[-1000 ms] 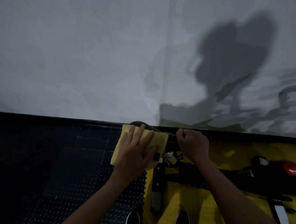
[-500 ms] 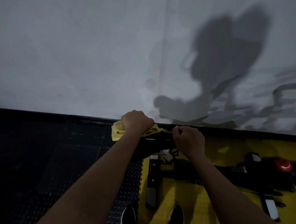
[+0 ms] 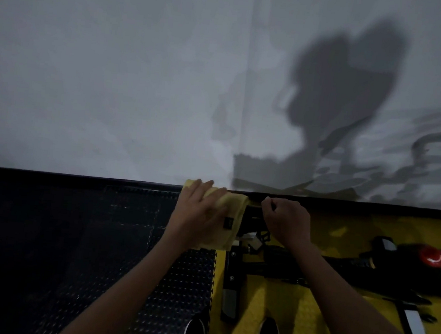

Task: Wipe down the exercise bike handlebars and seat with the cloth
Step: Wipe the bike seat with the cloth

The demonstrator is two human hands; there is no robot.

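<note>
Since the previous frame the left hand (image 3: 198, 216) has uncurled from a fist, its fingers now spread flat on the folded yellow cloth (image 3: 229, 221). Black exercise bike frame (image 3: 312, 264) on yellow studded floor mat (image 3: 294, 308); cloth draped over its dark left end; right hand (image 3: 285, 221) curled around a dark bar beside the cloth

A yellow cloth (image 3: 229, 216) lies spread flat over the bike's black seat (image 3: 253, 217), covering its left part.
</note>
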